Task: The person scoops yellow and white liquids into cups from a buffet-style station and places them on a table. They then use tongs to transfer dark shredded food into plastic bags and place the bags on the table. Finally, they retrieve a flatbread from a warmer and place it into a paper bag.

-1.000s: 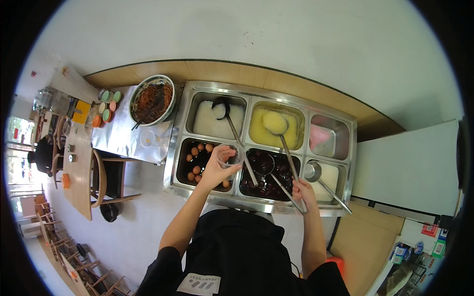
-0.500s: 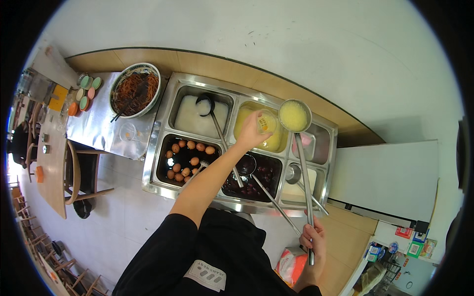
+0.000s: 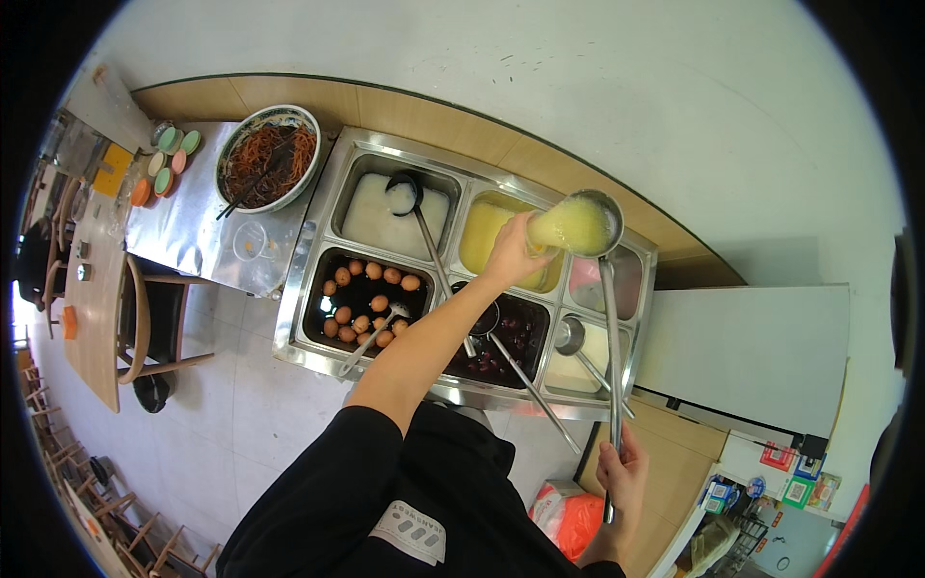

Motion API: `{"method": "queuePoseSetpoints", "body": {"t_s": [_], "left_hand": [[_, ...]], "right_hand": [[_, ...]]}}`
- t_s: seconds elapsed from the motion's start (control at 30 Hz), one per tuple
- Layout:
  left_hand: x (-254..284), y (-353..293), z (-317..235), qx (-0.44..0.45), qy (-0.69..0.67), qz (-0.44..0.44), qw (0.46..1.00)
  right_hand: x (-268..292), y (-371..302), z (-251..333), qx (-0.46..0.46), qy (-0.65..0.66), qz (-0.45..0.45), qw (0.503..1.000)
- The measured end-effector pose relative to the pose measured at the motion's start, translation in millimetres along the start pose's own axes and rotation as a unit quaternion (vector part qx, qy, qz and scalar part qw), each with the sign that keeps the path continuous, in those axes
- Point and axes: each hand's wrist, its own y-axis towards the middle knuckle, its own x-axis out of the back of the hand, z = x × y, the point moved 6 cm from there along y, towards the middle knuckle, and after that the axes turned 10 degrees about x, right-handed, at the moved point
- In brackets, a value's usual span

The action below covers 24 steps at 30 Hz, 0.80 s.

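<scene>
My left hand (image 3: 514,251) is closed around a clear plastic cup (image 3: 541,249), partly hidden by my fingers, above the pan of yellow soup (image 3: 487,226). My right hand (image 3: 621,474) grips the end of a long metal ladle handle. The round bowl of this ladle (image 3: 614,226) is tipped to the left against the cup, and pale yellow soup (image 3: 575,225) runs from it toward the cup's mouth. How full the cup is, I cannot tell.
Other pans hold white liquid (image 3: 371,226), brown eggs (image 3: 378,303) in dark liquid, and dark red pieces (image 3: 515,332). A black ladle (image 3: 405,193) and a metal ladle (image 3: 570,335) rest in pans. At left stand a noodle-filled bowl (image 3: 313,159) and a clear lid or cup (image 3: 251,241).
The ladle bowl, level and apart from the cup before, has tilted left over it, and soup is now flowing. My left hand has shifted slightly right with the cup.
</scene>
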Motion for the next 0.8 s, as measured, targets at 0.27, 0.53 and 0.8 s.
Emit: {"method": "queuePoseSetpoints", "body": {"t_s": [0.27, 0.53, 0.8], "left_hand": [[0.9, -4.9, 0.5, 0.020, -0.028, -0.008, 0.999], [3.3, -9.5, -3.6, 0.018, -0.063, -0.006, 0.998], [4.2, -12.4, -8.2, 0.029, -0.104, 0.000, 0.994]], "right_hand": [[5.1, -9.7, 3.6, 0.114, -0.211, -0.022, 0.970], [3.9, -18.4, 23.2, 0.217, -0.357, -0.031, 0.908], [24.7, -21.1, 1.3, 0.143, -0.098, -0.034, 0.984]]}}
